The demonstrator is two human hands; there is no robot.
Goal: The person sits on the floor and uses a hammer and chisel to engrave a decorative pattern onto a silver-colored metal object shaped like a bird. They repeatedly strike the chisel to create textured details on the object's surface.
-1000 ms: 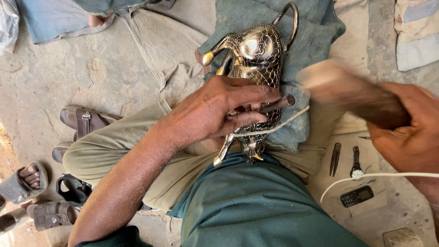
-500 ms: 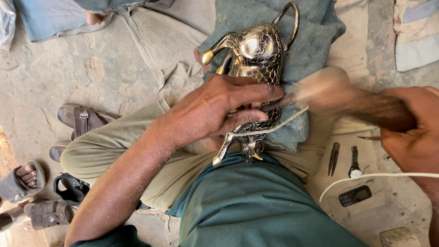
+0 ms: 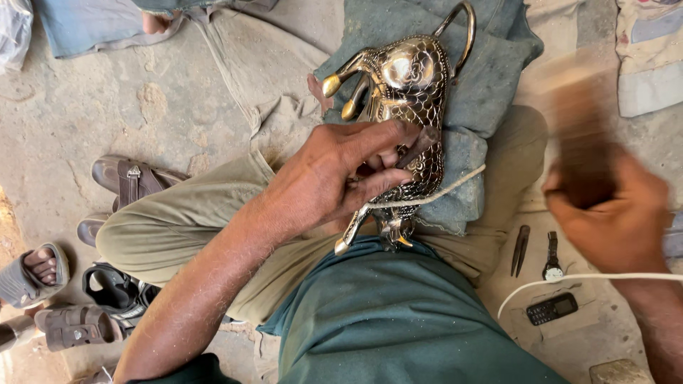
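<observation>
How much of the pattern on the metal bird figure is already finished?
Scale pattern already covers most of the brass figure. In hand: the left hand sets a punch on its side, and the right hand holds a blurred mallet. How much surface remains plain cannot be told.

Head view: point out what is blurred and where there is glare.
Head view: the right hand and the wooden mallet it holds are smeared by motion; the left hand and the brass bird figure are sharp; bright glare sits on the figure's polished back; soft, even daylight elsewhere.
</observation>
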